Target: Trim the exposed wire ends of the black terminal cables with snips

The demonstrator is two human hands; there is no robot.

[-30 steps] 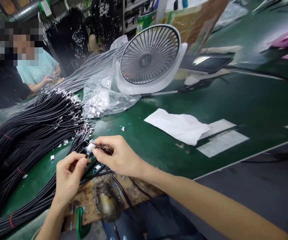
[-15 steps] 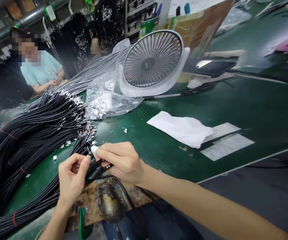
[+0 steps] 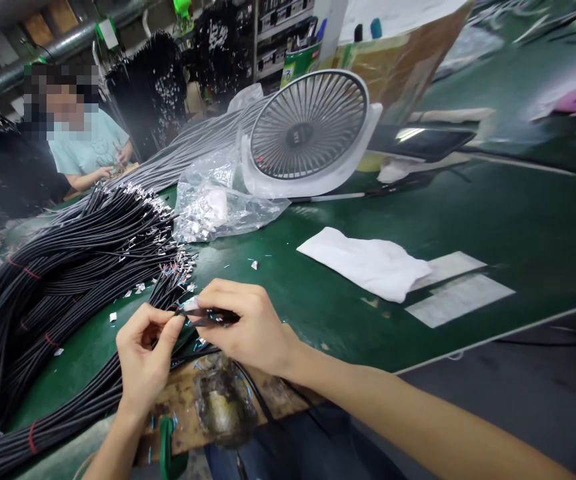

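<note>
My left hand (image 3: 148, 347) pinches the end of a black cable, thumb against index finger, just left of my right hand. In my right hand (image 3: 248, 327) is a black-handled tool (image 3: 221, 316), its narrow tip reaching the cable end at my left fingertips. A white covering shows at a fingertip of that hand. Large bundles of black cables (image 3: 63, 267) with stripped, silvery and coloured ends lie to the left, some tied with red bands. The exact contact between tool and wires is too small to make out.
A round fan (image 3: 308, 127) stands behind a clear plastic bag (image 3: 218, 207). A white cloth (image 3: 368, 263) and pale strips (image 3: 461, 298) lie right. Below my hands are a wooden board (image 3: 183, 407), a green clamp (image 3: 167, 447) and a dark lump (image 3: 225, 407). A person (image 3: 91, 150) sits far left.
The tool in my right hand has swung to lie more level, its tip now at my left fingertips. The whole view has shifted slightly. My left hand keeps its pinch.
</note>
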